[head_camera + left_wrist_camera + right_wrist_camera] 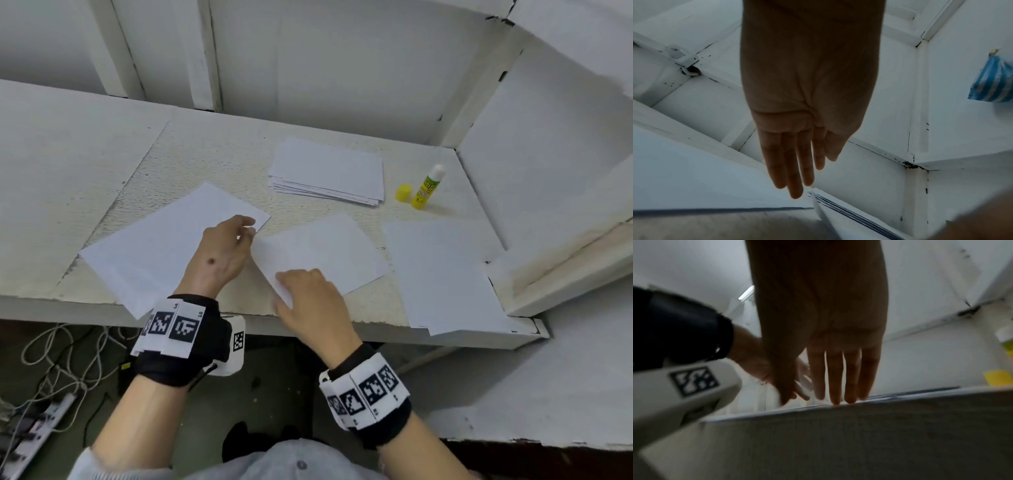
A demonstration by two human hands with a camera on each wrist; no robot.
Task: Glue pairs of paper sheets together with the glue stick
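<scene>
Paper sheet (322,253) lay flat on the bench (212,150), just in front of the stack (327,173). Both hands, left (219,255) and right (311,301), pressed its near-left corner with straight, relaxed fingers. Thin and floppy, it would likely handle best pinched at an edge.

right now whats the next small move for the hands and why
Probably slide the middle sheet left onto the left sheet and square the edges. Both hands, left and right, lie flat-fingered on paper, and the glue stick stands uncapped beside its cap, unheld.
</scene>
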